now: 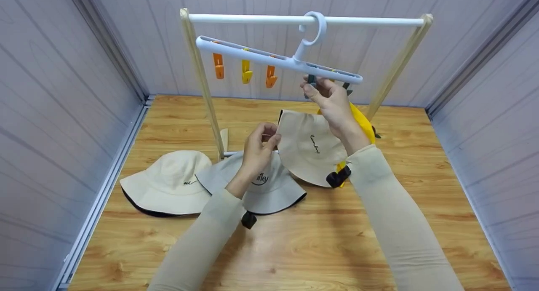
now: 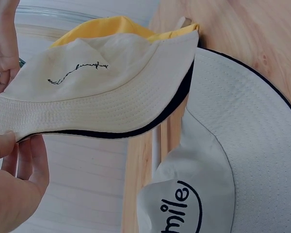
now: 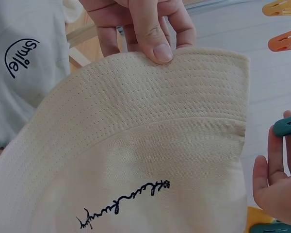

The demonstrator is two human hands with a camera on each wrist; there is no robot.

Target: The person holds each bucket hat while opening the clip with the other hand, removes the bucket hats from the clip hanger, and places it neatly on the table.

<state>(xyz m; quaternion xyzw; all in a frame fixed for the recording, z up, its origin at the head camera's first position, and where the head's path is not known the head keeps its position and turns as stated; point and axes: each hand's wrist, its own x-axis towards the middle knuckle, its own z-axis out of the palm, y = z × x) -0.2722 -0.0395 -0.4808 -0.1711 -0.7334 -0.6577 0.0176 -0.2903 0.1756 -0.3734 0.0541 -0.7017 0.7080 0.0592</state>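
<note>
My left hand (image 1: 256,152) pinches the brim of a beige bucket hat (image 1: 297,141) with dark script on its crown, thumb on the outer face. The hat is lifted below a white hanger (image 1: 269,60). Up at the hanger, my right hand (image 1: 334,108) holds a dark green clip (image 3: 287,126) between thumb and fingers. A gap separates this clip from the hat in the right wrist view. Behind the beige hat shows a yellow hat (image 1: 363,120), partly hidden. A second green clip (image 3: 276,228) is by the yellow cloth.
The hanger hooks on a white rail (image 1: 252,19) with wooden posts (image 1: 202,80) and tilts down to the right. Orange clips (image 1: 218,66) and a yellow clip (image 1: 246,72) hang at its left. A grey hat (image 1: 273,194) and a cream hat (image 1: 168,190) lie on the wood-look floor (image 1: 294,249).
</note>
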